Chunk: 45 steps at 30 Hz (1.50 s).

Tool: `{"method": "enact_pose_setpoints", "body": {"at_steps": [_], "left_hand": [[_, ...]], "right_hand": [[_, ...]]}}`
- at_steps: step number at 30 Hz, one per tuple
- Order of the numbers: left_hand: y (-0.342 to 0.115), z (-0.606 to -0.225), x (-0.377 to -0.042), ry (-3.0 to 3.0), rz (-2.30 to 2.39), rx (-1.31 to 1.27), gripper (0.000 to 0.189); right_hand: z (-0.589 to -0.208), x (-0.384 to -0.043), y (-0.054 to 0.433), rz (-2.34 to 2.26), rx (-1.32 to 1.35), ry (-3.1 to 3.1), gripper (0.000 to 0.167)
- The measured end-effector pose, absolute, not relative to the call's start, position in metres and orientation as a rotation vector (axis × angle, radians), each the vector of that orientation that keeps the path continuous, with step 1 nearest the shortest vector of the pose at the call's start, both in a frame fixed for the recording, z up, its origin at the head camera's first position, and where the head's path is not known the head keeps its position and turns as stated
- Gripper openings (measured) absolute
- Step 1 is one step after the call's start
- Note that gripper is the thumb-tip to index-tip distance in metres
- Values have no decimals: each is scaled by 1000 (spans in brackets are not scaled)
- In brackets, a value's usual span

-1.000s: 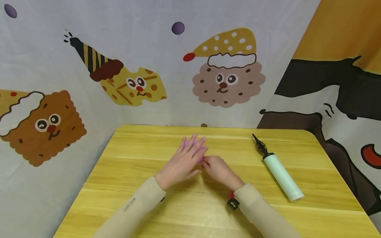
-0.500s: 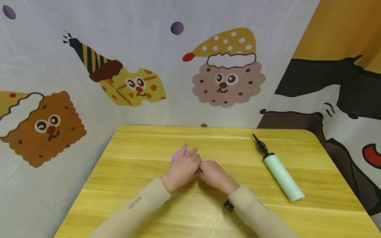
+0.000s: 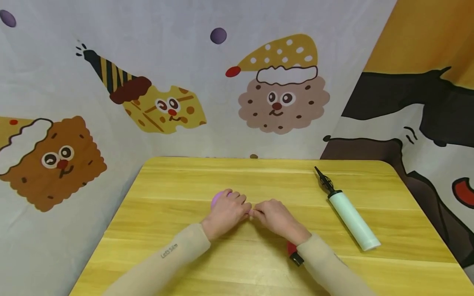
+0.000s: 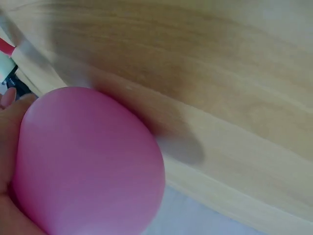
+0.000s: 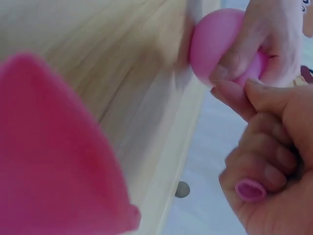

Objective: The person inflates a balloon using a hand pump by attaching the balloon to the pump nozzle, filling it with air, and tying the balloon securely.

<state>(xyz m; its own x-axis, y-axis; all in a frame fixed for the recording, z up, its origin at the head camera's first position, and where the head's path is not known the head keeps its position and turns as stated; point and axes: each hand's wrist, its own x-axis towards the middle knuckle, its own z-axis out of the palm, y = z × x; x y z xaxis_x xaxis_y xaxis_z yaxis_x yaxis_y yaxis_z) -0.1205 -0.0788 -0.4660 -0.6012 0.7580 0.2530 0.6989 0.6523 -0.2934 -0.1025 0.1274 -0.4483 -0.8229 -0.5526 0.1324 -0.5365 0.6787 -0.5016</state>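
Observation:
A small inflated pink balloon (image 4: pixel 93 156), purplish in the head view, is held low over the table. My left hand (image 3: pixel 228 211) grips it, fingers curled over its neck side, while the round body bulges out to the left. Just to the right, my right hand (image 3: pixel 277 216) pinches the neck between thumb and forefinger, close to the left thumb. From the curled lower fingers of that hand pokes the balloon's rolled mouth (image 5: pixel 250 190), seen in the right wrist view. Most of the neck is hidden inside the hands.
A pale green hand pump (image 3: pixel 352 220) with a black nozzle lies at the right of the wooden table (image 3: pixel 177 176). A cartoon-printed cloth (image 3: pixel 218 102) hangs behind the table. Something red (image 5: pixel 58 161) fills the left of the right wrist view.
The left hand's spread fingers have curled round the balloon, whose body now shows to the left of that hand. The right hand first moved down, then slightly right, away from the left.

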Motion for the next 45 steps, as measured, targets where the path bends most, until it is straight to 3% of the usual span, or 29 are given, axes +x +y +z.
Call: {"method": "enact_pose_setpoints", "body": {"at_steps": [7, 13, 21, 28, 32, 36, 40, 45], "left_hand": [[-67, -466, -119, -2587, 311, -1160, 9], [-54, -474, -115, -2567, 403, -1231, 37], [-51, -484, -107, -2537, 211, -1298, 20], [-59, -482, -106, -2587, 81, -1344, 27], [-57, -476, -109, -2596, 115, -1312, 36], [-48, -470, -112, -2576, 153, -1251, 25], [-42, -462, -114, -2589, 304, -1206, 41], [-29, -449, -117, -2669, 510, -1174, 27]], "right_hand": [[-442, -93, 158, -898, -808, 2673, 15], [-437, -87, 166, -743, -939, 2786, 9], [-449, -80, 164, -634, -1001, 2973, 13], [-446, -81, 167, -628, -920, 3071, 6], [-443, -82, 166, -647, -923, 3063, 5], [-440, -80, 171, -610, -900, 3126, 4], [-437, -76, 176, -575, -877, 3179, 6], [-438, -73, 176, -517, -933, 3207, 4]]}}
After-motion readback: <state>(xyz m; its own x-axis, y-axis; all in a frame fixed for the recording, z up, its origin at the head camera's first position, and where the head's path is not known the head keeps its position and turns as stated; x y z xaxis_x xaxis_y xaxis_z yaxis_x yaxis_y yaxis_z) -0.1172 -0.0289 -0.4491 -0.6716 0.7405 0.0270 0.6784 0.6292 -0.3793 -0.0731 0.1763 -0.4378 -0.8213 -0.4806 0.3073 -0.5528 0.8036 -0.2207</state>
